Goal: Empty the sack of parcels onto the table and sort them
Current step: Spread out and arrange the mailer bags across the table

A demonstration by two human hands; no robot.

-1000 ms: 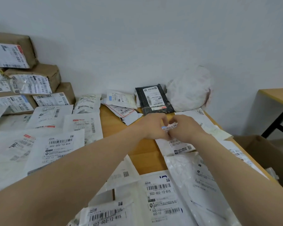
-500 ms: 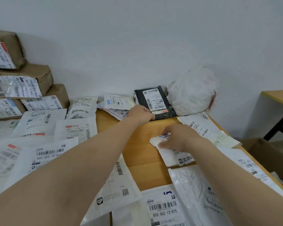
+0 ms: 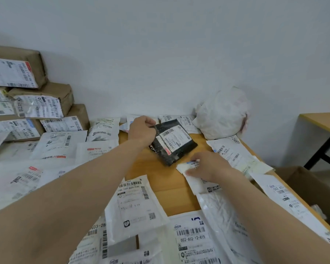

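Note:
My left hand point(image 3: 141, 128) grips the upper left corner of a black parcel point(image 3: 174, 144) with a white label and holds it tilted above the wooden table point(image 3: 171, 189). My right hand point(image 3: 206, 165) rests on a small white parcel point(image 3: 197, 184) lying flat on the table, thumb and fingers at its upper edge. A crumpled white sack point(image 3: 222, 113) sits against the wall at the back right. Many white labelled parcels cover the table on the left, front and right.
Brown wrapped boxes point(image 3: 32, 96) are stacked at the back left. Flat white mailers point(image 3: 135, 202) lie at the front. A brown cardboard box point(image 3: 311, 189) stands on the floor to the right, and another wooden table point(image 3: 324, 121) stands beyond it.
My left hand left the small white parcel, reached back to the black parcel, gripped it and lifted it toward me. My right hand stayed on the small white parcel.

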